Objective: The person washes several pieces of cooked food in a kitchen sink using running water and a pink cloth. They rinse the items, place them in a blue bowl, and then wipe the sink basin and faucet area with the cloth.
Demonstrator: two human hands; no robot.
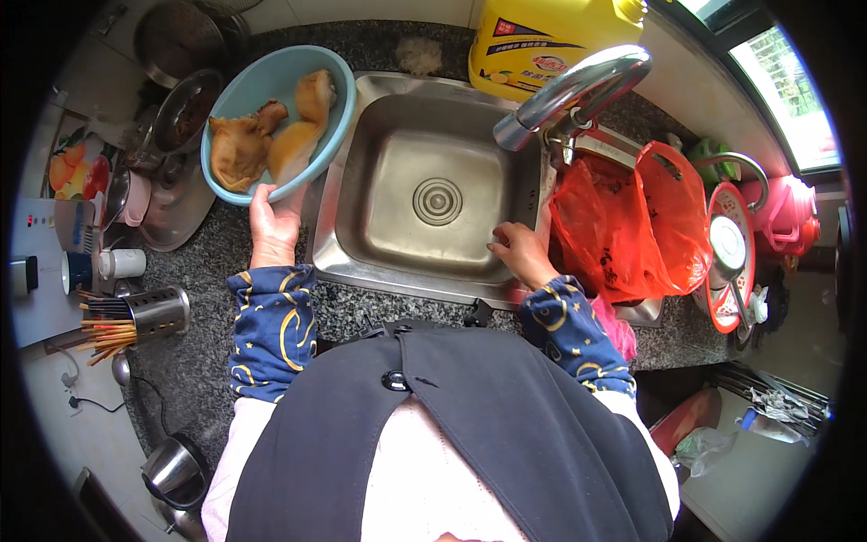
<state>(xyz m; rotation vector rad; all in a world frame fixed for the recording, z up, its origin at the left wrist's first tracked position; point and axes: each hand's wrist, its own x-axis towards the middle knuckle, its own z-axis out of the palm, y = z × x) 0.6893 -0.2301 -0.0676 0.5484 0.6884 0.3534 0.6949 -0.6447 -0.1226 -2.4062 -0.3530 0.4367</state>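
Note:
My left hand (274,222) grips the near rim of a light blue plastic basin (345,129), thumb at the outer wall. Two pieces of browned meat with skin lie in it: a broad piece (240,150) on the left and a longer one (298,146) on the right. The basin is at the left edge of a stainless steel sink (393,230), whose bowl holds nothing but its round drain strainer (437,201). Over the sink's right near corner hovers my right hand (521,251), fingers loosely bent and nothing visible in them. A chrome faucet (576,88) arches above the sink's far right.
Red plastic bags (630,223) cover the area right of the sink. Behind it stands a yellow detergent jug (542,47). Pots (179,44), a white jar (123,263) and a steel chopstick holder (162,311) line the left. A red patterned tray (725,298) leans at right.

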